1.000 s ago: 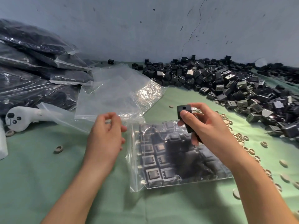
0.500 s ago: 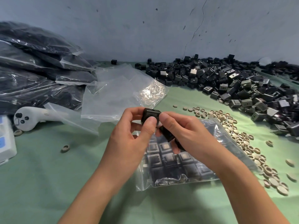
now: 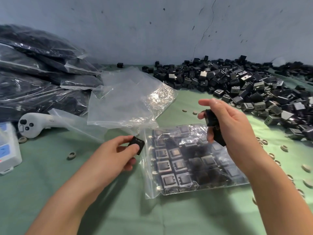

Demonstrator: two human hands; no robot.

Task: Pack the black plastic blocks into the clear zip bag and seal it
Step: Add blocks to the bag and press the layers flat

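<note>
A clear zip bag [image 3: 191, 167] lies flat on the green cloth, holding several black plastic blocks in rows. My left hand [image 3: 116, 155] pinches one black block [image 3: 138, 144] right at the bag's left edge. Over the bag's upper right part, my right hand [image 3: 230, 126] grips more black blocks [image 3: 212, 122] between thumb and curled fingers, with the index finger stretched out. A big heap of loose black blocks [image 3: 245, 85] covers the table's back right.
Empty clear bags [image 3: 128, 99] lie behind the left hand. Filled, sealed bags [image 3: 39, 70] are stacked at the far left. A white handheld device [image 3: 33, 124] and a white box [image 3: 8, 148] sit at the left edge. Small beige rings [image 3: 271, 155] are scattered on the right.
The hands, together over the bag half a second ago, have parted. The left hand took one block down to the bag's left edge; the right moved up and right with the others.
</note>
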